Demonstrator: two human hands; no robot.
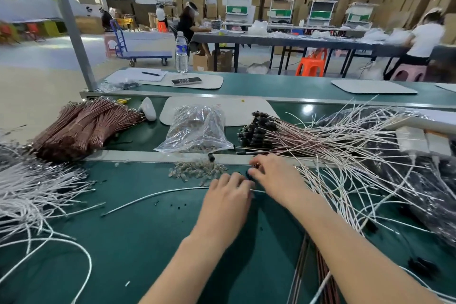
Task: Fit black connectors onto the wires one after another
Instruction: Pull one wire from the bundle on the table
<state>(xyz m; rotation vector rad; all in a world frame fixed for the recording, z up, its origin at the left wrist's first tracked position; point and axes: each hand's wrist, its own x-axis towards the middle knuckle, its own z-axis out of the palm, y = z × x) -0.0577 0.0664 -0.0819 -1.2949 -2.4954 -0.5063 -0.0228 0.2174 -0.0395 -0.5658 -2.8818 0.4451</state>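
Observation:
My left hand (228, 201) holds one end of a white wire (153, 195) that trails left across the green bench (138, 242). My right hand (274, 177) meets it fingertip to fingertip and pinches a small black connector (249, 175) at that wire end; the connector is mostly hidden by the fingers. Behind my hands lies a bundle of wires with black connectors fitted (259, 128). A loose heap of white wires (345, 155) spreads to the right.
A clear bag of small parts (197, 128) and a little pile of clear pieces (197, 170) sit just beyond my hands. Brown wire bundles (84, 126) lie at the left, more white wires (37, 195) at the far left. People work at tables behind.

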